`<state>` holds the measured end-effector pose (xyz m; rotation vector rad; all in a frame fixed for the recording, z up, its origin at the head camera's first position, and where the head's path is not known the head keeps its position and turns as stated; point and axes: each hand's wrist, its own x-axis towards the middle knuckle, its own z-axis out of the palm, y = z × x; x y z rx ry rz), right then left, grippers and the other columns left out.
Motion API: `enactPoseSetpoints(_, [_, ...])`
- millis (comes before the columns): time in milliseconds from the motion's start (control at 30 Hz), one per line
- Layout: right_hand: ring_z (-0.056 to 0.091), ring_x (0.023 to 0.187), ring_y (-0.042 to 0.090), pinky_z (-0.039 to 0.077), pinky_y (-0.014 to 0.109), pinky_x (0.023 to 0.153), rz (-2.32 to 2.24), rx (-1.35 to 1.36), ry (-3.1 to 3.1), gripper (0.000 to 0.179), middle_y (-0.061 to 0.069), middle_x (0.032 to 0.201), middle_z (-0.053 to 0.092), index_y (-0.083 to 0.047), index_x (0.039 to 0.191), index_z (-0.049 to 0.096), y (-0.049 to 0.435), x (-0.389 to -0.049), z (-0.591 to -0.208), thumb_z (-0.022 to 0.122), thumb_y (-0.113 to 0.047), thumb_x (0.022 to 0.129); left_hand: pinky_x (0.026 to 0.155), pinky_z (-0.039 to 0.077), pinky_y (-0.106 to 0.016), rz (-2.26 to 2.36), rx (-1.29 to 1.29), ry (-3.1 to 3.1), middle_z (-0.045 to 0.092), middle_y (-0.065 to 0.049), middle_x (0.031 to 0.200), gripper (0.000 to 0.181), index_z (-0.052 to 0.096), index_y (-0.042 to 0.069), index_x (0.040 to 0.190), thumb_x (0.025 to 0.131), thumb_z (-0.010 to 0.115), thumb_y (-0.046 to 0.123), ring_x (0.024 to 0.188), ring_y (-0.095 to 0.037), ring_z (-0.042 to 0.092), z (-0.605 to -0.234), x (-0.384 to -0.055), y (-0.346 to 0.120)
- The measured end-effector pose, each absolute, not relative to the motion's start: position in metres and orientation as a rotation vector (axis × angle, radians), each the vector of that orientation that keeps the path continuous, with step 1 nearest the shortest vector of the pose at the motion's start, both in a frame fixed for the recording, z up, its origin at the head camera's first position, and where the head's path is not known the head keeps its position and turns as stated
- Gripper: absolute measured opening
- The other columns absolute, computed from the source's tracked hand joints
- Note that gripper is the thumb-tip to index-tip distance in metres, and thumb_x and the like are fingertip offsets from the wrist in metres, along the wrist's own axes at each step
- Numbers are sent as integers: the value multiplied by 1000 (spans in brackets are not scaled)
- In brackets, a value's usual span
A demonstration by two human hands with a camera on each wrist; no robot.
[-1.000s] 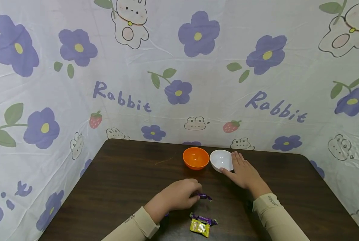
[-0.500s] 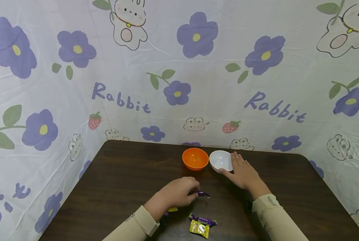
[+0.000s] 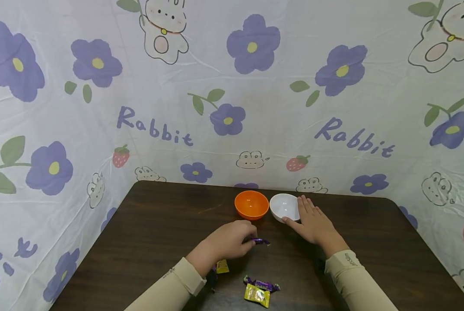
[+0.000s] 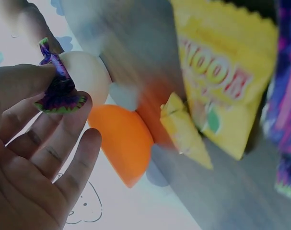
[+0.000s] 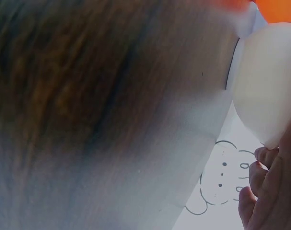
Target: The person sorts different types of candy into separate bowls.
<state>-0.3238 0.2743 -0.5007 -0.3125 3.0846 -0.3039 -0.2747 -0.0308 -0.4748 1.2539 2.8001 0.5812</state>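
Observation:
My left hand pinches a purple twist-wrapped candy between thumb and fingertips, a little in front of the orange bowl. The candy's green-edged twisted ends show in the left wrist view. Beside the orange bowl stands a white bowl, with my right hand resting against its right side. Its fingers lie straight along the far side and the thumb touches the near rim. What shows of both bowls' insides in the head view is bare.
Near the front lie a yellow candy packet and a purple candy, overlapping. Another yellow packet and a dark purple wrapper are partly hidden by my left wrist. A printed cloth hangs behind the brown table.
My left hand has moved away from me toward the bowls, carrying the purple candy. The yellow packet by its wrist has come into view. My right hand stays at the white bowl.

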Motion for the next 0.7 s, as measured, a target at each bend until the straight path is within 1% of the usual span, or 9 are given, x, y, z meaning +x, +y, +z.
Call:
enactPoseSetpoints(133, [17, 162, 48, 20, 64, 130, -314, -314, 3088, 111, 29, 175, 12, 9, 166, 14, 274, -323, -500, 36, -78, 101, 89, 58, -23, 604, 1235, 2817, 71, 5, 102, 11, 73, 16, 111, 103, 70, 22, 85, -6, 59, -471, -280, -31])
enactPoseSetpoints(300, [18, 162, 48, 20, 64, 130, -296, -317, 3094, 110, 29, 175, 13, 8, 166, 15, 272, -321, -498, 36, -78, 101, 85, 58, -22, 649, 1238, 2814, 71, 5, 98, 11, 74, 14, 110, 103, 71, 21, 82, -9, 61, -467, -288, -29])
enactPoseSetpoints(400, [19, 162, 48, 21, 64, 130, -293, -320, 3100, 109, 29, 175, 15, 8, 166, 16, 271, -321, -497, 36, -77, 101, 86, 59, -24, 664, 1248, 2816, 72, 5, 98, 11, 75, 13, 109, 103, 70, 20, 83, -9, 63, -464, -292, -27])
enactPoseSetpoints(533, [20, 162, 48, 22, 64, 129, -295, -328, 3107, 107, 29, 174, 16, 8, 166, 17, 271, -321, -497, 38, -76, 102, 87, 59, -25, 696, 1237, 2806, 72, 5, 97, 11, 76, 12, 109, 103, 71, 20, 81, -8, 61, -457, -296, -25])
enactPoseSetpoints(700, [21, 161, 48, 22, 64, 129, -297, -332, 3114, 106, 29, 174, 17, 8, 166, 18, 272, -321, -498, 38, -75, 102, 85, 58, -23, 732, 1210, 2781, 70, 5, 94, 12, 76, 12, 109, 103, 71, 20, 78, -9, 59, -451, -304, -19])
